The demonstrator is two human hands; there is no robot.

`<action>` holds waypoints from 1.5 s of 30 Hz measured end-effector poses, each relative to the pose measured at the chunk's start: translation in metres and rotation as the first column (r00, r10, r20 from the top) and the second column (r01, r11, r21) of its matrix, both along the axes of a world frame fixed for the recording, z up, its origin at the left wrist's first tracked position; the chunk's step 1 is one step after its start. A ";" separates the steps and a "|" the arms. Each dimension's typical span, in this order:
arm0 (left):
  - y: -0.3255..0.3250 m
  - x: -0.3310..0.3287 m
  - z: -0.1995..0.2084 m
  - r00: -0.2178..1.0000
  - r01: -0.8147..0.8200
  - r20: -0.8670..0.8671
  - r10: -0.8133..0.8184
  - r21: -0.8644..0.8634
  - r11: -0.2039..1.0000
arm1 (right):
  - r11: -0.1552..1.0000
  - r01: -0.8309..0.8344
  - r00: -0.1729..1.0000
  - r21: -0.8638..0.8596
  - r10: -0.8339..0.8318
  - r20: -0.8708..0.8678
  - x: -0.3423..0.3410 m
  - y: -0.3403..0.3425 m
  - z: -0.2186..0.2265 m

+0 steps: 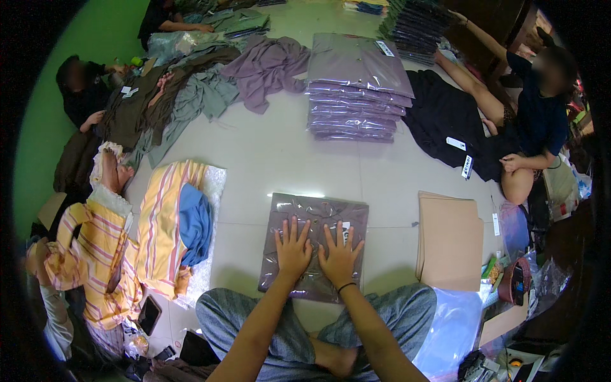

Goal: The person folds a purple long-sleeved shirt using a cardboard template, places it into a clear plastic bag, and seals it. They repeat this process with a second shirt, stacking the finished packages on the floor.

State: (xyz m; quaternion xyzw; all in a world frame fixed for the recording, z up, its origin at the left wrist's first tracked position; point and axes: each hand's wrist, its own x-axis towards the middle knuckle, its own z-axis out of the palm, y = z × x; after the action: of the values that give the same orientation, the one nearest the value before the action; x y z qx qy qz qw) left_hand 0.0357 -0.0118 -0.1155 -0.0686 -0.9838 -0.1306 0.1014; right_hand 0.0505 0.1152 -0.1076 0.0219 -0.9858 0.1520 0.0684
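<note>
A folded mauve-brown shirt in a clear plastic bag (pixel 286 210) lies flat on the floor in front of my crossed legs. My left hand (pixel 293 250) rests flat on its left half, fingers spread. On the right half lies my right hand (pixel 339 254), also with fingers spread, partly covering a small white tag (pixel 346 233). Neither hand grips anything. Beyond the bag rises a stack of similar bagged mauve shirts (pixel 359 63), with a tag on the top one.
Brown cardboard sheets (pixel 450 242) and clear plastic bags (pixel 449 325) lie to my right. Yellow striped clothes (pixel 167 229) are on the left, near a phone (pixel 149 315). Other people sit around with loose garments; a black garment (pixel 442 118) is spread at the far right.
</note>
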 end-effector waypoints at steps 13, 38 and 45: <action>-0.019 -0.020 -0.002 0.928 0.096 0.354 -0.114 0.068 0.993 | 0.999 -0.039 0.996 -0.035 0.042 0.080 -0.005 0.007 0.000; -0.029 -0.030 0.004 0.971 -0.189 0.172 0.166 0.130 0.973 | 0.992 0.107 0.994 -0.074 -0.106 0.020 -0.025 0.029 -0.007; -0.041 -0.035 -0.006 0.963 -0.131 0.256 0.090 0.149 0.980 | 0.992 0.093 0.995 -0.087 -0.090 0.042 -0.023 0.029 0.004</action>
State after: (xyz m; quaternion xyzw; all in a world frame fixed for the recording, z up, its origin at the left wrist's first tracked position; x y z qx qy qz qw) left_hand 0.0009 -0.0529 -0.1213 0.0120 -0.9769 -0.2133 -0.0097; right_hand 0.0273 0.1444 -0.1034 -0.0292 -0.9791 0.1929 0.0577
